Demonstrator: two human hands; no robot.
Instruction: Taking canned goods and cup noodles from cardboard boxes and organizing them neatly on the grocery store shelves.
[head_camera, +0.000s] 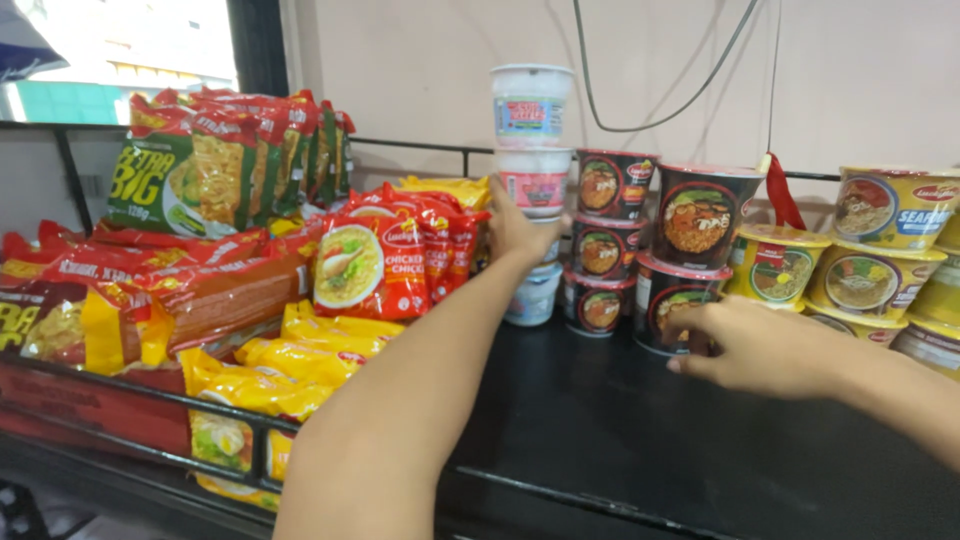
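Note:
My left hand (515, 228) reaches forward and grips the middle of a stack of white noodle cups (533, 180), fingers wrapped round the cup below the pink-labelled one. My right hand (752, 345) reaches in from the right and its fingers touch the lower black noodle cup (665, 300) of a stack of black cups. Whether it grips that cup I cannot tell. More black cups (612, 185) stand stacked between the two stacks.
Red noodle packets (372, 262) stand just left of the white cups, with yellow packets (300, 350) and green-red packets (215, 165) further left. Yellow cups (880, 250) are stacked at the right. A black shelf (600, 430) with a wire rail (130, 390) carries everything. A cable hangs on the wall.

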